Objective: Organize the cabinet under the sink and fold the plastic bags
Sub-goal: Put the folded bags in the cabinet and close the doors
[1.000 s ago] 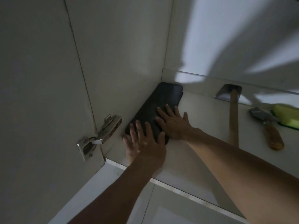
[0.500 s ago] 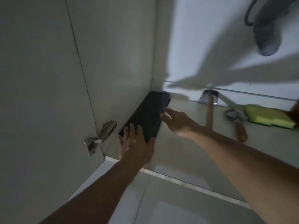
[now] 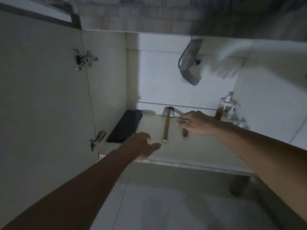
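Note:
A folded black plastic bag (image 3: pixel 124 126) lies flat in the back left corner of the cabinet floor (image 3: pixel 196 146), against the side wall. My left hand (image 3: pixel 141 145) hovers open over the front edge of the floor, just right of the bag and not touching it. My right hand (image 3: pixel 195 122) is further in, with its fingers curled around a wooden-handled scraper (image 3: pixel 184 133); only the handle's end shows below the palm. A hammer (image 3: pixel 166 126) with a light wooden handle lies between my two hands, its head at the back wall.
The grey drain pipe (image 3: pixel 189 63) hangs from above at the middle. Pump bottles (image 3: pixel 226 108) stand at the back right. The open door (image 3: pixel 41 97) with two metal hinges (image 3: pixel 97 140) is on the left. Tiled floor (image 3: pixel 166 205) lies in front.
Both hands have left the black bag. My left hand drew back to the front edge, my right hand went right onto the scraper. The view pulled back and now shows the whole cabinet.

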A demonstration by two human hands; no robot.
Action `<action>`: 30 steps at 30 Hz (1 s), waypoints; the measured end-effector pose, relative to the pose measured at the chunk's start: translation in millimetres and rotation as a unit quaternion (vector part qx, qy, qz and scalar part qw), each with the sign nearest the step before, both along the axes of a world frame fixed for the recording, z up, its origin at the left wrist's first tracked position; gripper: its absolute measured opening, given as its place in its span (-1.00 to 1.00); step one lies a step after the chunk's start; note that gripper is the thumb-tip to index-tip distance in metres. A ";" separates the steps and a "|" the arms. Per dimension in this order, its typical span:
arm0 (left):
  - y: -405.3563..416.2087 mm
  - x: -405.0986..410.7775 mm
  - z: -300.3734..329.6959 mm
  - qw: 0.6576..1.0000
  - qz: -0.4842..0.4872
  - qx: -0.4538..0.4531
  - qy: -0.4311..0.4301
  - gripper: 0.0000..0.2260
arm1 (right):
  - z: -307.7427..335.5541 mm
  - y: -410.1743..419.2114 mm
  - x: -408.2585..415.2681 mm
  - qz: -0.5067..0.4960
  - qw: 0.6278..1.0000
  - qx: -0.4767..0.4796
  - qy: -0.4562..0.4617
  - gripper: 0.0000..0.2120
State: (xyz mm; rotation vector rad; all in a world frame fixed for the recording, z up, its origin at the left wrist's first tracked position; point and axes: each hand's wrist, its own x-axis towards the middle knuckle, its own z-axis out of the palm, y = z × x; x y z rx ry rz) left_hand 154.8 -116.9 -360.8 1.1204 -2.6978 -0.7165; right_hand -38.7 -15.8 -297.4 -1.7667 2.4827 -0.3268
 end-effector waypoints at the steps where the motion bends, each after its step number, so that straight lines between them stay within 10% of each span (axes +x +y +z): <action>1: 13.7 1.6 8.4 1.000 -0.011 -0.003 0.008 -0.37 | 11.1 20.3 3.3 -0.014 1.000 -0.002 0.004 -0.72; 11: 193.7 -47.6 97.0 0.980 -0.174 -0.045 0.081 -0.40 | 134.8 255.3 16.1 -0.143 0.983 -0.030 0.108 -0.85; 19: 326.8 -103.9 136.9 0.942 -0.309 -0.009 0.132 -0.41 | 216.6 395.0 2.7 -0.314 0.896 -0.024 0.313 -0.72; 30: 455.9 -154.7 163.1 0.892 -0.405 0.074 0.187 -0.23 | 253.9 486.2 -18.0 -0.446 0.868 -0.048 0.216 -0.78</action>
